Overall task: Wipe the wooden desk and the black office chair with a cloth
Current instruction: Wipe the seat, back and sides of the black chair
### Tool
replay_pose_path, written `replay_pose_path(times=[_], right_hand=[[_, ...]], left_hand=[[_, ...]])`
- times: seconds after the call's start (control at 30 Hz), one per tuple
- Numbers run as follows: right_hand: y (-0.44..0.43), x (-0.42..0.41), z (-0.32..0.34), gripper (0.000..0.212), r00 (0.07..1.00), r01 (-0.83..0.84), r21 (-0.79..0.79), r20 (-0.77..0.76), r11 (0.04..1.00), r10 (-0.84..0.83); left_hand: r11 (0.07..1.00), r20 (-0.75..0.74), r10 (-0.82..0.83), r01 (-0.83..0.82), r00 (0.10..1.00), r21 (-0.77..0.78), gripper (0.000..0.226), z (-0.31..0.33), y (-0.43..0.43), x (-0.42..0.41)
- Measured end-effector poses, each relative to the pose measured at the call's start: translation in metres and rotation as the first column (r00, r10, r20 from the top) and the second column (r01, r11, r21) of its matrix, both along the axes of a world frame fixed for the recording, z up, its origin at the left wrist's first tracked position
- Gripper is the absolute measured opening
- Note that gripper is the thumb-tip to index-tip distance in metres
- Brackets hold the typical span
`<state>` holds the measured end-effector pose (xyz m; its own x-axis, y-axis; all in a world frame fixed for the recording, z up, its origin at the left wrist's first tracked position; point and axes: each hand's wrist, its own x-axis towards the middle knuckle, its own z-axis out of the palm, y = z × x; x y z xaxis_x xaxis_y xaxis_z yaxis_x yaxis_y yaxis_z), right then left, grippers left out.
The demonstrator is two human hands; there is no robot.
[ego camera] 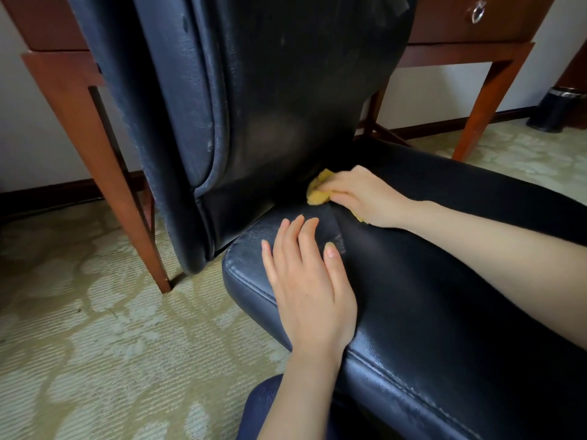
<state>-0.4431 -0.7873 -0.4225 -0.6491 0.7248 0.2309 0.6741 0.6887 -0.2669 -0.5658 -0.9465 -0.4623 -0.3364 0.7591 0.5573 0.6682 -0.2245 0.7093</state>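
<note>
Down at the chair (286,138) now, and the right hand (362,195) is working at the very back of the seat (444,296). It is gripping the yellow cloth (318,191), fingers curled over the bundle, and pressing it into the crease where the seat is meeting the backrest (254,74). Most of the cloth is bunching out ahead of the fingertips, touching the foot of the backrest, and a small yellow scrap is peeking out from under the wrist. The right forearm is stretching bare across the seat from the chair's right side.

The left hand (306,281) is lying flat on the chair too, palm down near the seat's rear left corner, just short of the cloth but not touching it. Its fingers are straight and close together, holding nothing, and the thumb is resting alongside, pointing toward the backrest. The wrist is crossing the seat's stitched front edge.

The black leather is looking worn, with pale scuffing showing along the backrest's piped side seam and on the seat corner under the left fingertips.

Behind the chair the desk (444,23) is standing, its reddish legs coming down on either side of the backrest; a drawer pull (477,11) is glinting beyond the chair's upper right. A black bin (559,109) is sitting well off to the chair's right. A knee (270,404) in dark blue is showing in front of the chair, and the patterned carpet (95,344) is spreading under it all.
</note>
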Motion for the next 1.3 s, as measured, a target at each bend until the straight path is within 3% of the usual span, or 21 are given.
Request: replay_pose_path(times=[0.23,0.4,0.5,0.6,0.8,0.9,1.07,1.2,1.3], right_hand=[[-0.079,0.029,-0.001,0.028,0.989,-0.147,0.097,0.007,0.984,0.147],[-0.113,0.05,0.0,0.029,0.983,-0.176,0.056,0.058,0.983,0.173],[-0.119,0.056,0.007,0.031,0.968,-0.225,0.042,0.119,0.973,0.219],[-0.113,0.053,0.017,0.031,0.942,-0.28,0.129,0.23,0.951,0.246],[-0.075,0.032,0.016,0.03,0.969,-0.172,0.184,0.206,0.968,0.133],[-0.046,0.017,0.013,0.029,0.99,-0.035,0.147,0.144,0.989,0.014],[-0.002,-0.015,0.011,0.032,0.968,0.17,0.119,0.163,0.978,-0.189],[0.017,-0.043,0.005,0.034,0.923,0.336,0.129,0.151,0.933,-0.353],[0.018,-0.049,-0.003,0.034,0.921,0.339,0.142,0.15,0.93,-0.358]], left_hand=[[1.0,0.035,-0.023,0.022,0.999,0.019,0.047,0.0,-0.001,-0.001],[0.999,0.061,-0.035,0.034,0.998,0.011,0.047,0.002,-0.003,-0.001],[0.998,0.085,-0.05,0.047,0.995,0.036,0.046,0.004,-0.005,-0.002],[0.995,0.117,-0.069,0.059,0.991,0.086,0.043,0.005,-0.008,-0.002],[0.98,0.229,-0.113,0.07,0.967,0.189,0.043,0.009,-0.011,-0.008],[0.997,0.173,-0.071,0.065,0.982,0.043,0.064,0.008,-0.017,-0.02],[0.952,0.014,-0.017,0.02,1.0,-0.304,0.13,-0.012,-0.038,-0.053],[0.892,0.043,-0.097,0.106,0.994,-0.439,0.144,-0.016,-0.045,-0.068],[0.879,0.019,-0.146,0.138,0.989,-0.457,0.149,-0.015,-0.045,-0.077]])
